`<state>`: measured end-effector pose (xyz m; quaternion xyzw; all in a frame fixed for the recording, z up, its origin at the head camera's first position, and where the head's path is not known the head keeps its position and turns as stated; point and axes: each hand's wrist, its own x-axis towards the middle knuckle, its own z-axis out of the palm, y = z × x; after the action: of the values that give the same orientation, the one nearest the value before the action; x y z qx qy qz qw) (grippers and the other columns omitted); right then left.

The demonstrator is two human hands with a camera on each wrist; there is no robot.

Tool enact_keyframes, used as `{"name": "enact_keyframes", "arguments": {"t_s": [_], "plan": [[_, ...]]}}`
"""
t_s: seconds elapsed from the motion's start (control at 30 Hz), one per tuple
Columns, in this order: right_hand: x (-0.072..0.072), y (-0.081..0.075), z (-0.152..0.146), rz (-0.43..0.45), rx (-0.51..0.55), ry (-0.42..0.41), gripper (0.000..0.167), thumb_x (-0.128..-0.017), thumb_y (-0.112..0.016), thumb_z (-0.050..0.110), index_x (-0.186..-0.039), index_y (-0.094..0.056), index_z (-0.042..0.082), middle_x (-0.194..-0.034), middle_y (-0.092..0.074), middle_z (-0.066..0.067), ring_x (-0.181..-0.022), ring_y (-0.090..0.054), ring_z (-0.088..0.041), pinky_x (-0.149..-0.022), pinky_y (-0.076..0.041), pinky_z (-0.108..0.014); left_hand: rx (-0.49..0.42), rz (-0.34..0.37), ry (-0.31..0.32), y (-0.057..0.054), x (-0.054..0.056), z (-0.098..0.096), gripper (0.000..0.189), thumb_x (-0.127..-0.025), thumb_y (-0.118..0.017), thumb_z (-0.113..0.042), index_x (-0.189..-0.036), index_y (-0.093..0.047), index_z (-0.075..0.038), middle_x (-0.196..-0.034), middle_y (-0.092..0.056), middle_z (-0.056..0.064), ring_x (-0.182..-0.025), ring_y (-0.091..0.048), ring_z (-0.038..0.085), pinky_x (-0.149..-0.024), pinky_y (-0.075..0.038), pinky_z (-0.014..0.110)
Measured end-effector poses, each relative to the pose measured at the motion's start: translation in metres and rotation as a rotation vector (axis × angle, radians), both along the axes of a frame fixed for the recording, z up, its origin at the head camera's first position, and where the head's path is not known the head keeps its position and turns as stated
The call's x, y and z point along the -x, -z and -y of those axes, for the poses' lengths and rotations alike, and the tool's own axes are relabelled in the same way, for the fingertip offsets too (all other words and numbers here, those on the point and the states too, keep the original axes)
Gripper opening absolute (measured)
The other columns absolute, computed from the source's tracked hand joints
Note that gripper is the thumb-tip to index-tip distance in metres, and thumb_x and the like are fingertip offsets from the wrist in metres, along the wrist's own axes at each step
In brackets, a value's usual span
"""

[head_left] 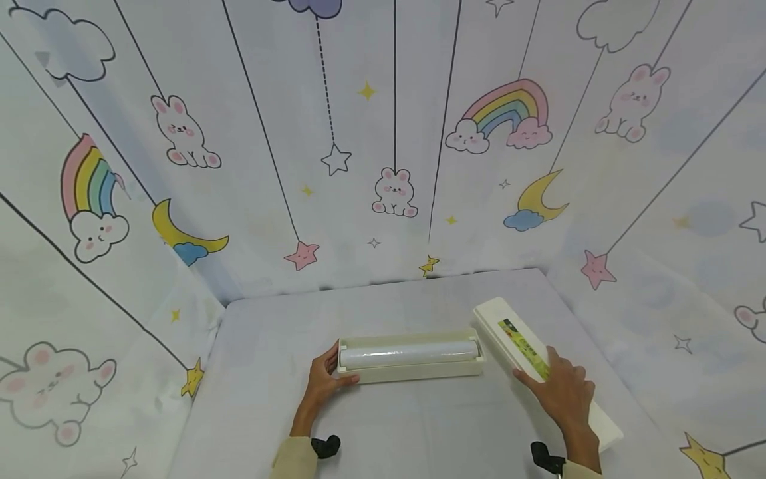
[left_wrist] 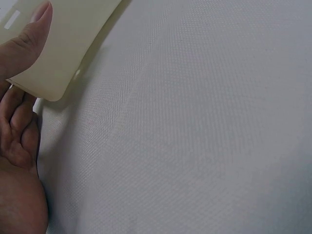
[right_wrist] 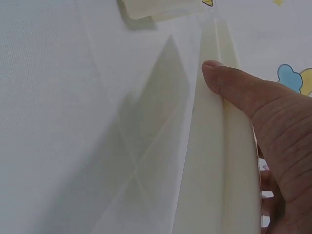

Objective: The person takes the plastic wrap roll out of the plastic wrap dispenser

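A cream-coloured cling film box (head_left: pixel 413 372) lies lengthwise on the table, its top off. Inside it lies a white, shiny roll of film (head_left: pixel 409 353). My left hand (head_left: pixel 324 380) grips the box's left end, thumb at the front and fingers around the end; the left wrist view shows the thumb (left_wrist: pixel 31 36) on the box wall. To the right, my right hand (head_left: pixel 565 392) holds the long white lid (head_left: pixel 493 313), which bears a green and yellow label (head_left: pixel 522 346). The lid slants across the table's right side. In the right wrist view the thumb (right_wrist: pixel 234 83) presses the lid's near side.
A pale cloth covers the table (head_left: pixel 413 432). Patterned sheets (head_left: pixel 263 133) with rabbits, stars and rainbows rise behind it and along both sides. Black wrist mounts (head_left: pixel 326 446) show near both sleeves.
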<state>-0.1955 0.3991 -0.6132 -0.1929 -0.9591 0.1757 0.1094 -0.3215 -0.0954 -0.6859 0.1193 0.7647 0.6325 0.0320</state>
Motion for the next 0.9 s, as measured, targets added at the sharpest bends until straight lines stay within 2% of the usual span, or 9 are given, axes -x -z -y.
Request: {"name": "enact_keyframes", "arguments": {"t_s": [0.47,0.7,0.83,0.9], "plan": [[0.0004,0.0023,0.0026,0.008,0.006,-0.003,0.105,-0.085,-0.087,0.06,-0.156,-0.045,-0.006,-0.12,-0.067,-0.037,-0.098,-0.057,-0.048,-0.075,-0.046,-0.059,-0.011,0.003,-0.003,-0.0013,-0.0002,-0.0006,0.106,-0.078,-0.098,-0.007,-0.165,-0.04,0.005,-0.165,-0.052,0.026,-0.153,-0.051,0.046,-0.13,-0.038,0.052],[0.001,0.0071,0.003,0.032,0.017,0.01,0.108,-0.086,-0.086,0.06,-0.158,-0.043,-0.007,-0.124,-0.065,-0.039,-0.099,-0.056,-0.049,-0.076,-0.046,-0.06,0.009,-0.032,-0.004,0.0007,-0.0015,-0.0004,0.106,-0.079,-0.099,-0.013,-0.165,-0.041,0.005,-0.164,-0.053,0.026,-0.151,-0.053,0.046,-0.128,-0.045,0.034],[0.0012,0.0092,0.0031,0.037,0.019,0.009,0.108,-0.087,-0.085,0.061,-0.158,-0.042,-0.007,-0.125,-0.065,-0.039,-0.099,-0.056,-0.049,-0.076,-0.046,-0.059,0.014,-0.076,0.006,0.005,-0.0006,0.0011,0.105,-0.079,-0.1,-0.016,-0.164,-0.041,0.007,-0.162,-0.052,0.03,-0.15,-0.055,0.048,-0.126,-0.047,0.03],[0.001,0.0095,0.0031,0.034,0.016,0.006,0.108,-0.086,-0.085,0.061,-0.158,-0.042,-0.007,-0.124,-0.065,-0.039,-0.099,-0.056,-0.049,-0.075,-0.046,-0.06,0.006,-0.075,0.007,0.0067,-0.0002,0.0017,0.106,-0.079,-0.1,-0.017,-0.164,-0.041,0.006,-0.163,-0.052,0.029,-0.151,-0.055,0.045,-0.126,-0.046,0.026]]}}
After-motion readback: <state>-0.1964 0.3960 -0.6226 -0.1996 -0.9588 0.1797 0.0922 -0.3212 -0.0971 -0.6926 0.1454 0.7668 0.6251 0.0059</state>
